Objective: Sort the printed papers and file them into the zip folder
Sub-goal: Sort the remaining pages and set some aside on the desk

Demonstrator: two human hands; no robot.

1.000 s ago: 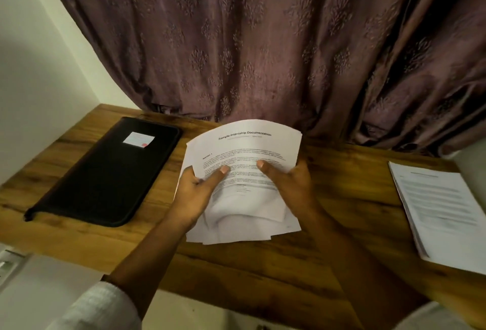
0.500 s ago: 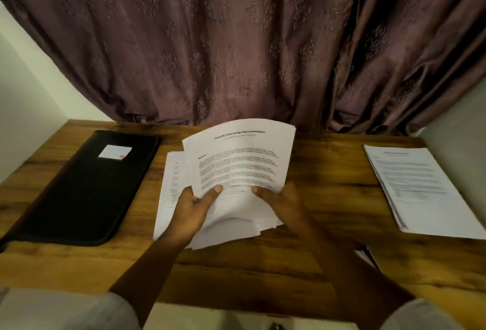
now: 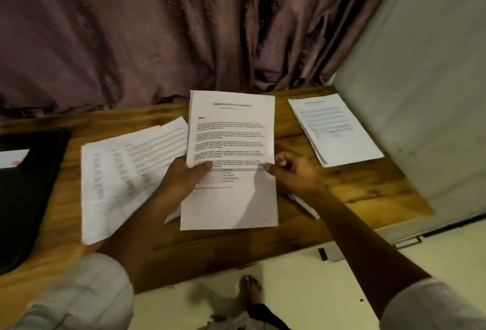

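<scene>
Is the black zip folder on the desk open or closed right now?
Closed, as far as shown: the black zip folder lies flat, cover up, with no papers inside visible. Its zipper is cut off at the frame's edge.

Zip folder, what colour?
Black, with a pale label on its cover; zip folder sits at the table's left in the head view.

Materials and finishes at the desk.

Desk (image 3: 328, 187): wood with strong brown grain and a low sheen. Held sheaf (image 3: 231, 145), fanned sheets (image 3: 123, 171) and right-hand stack (image 3: 336, 129): white matt paper with black print, smooth, slightly curled at the edges. Zip folder (image 3: 29, 193): black, matt, material uncertain, with a pale paper label (image 3: 13, 158). Curtain (image 3: 157, 27): mauve woven cloth, faint sheen, embossed motif, heavy folds. Sleeves (image 3: 86, 295): light cloth. Wall (image 3: 420, 79): pale, matt.
</scene>
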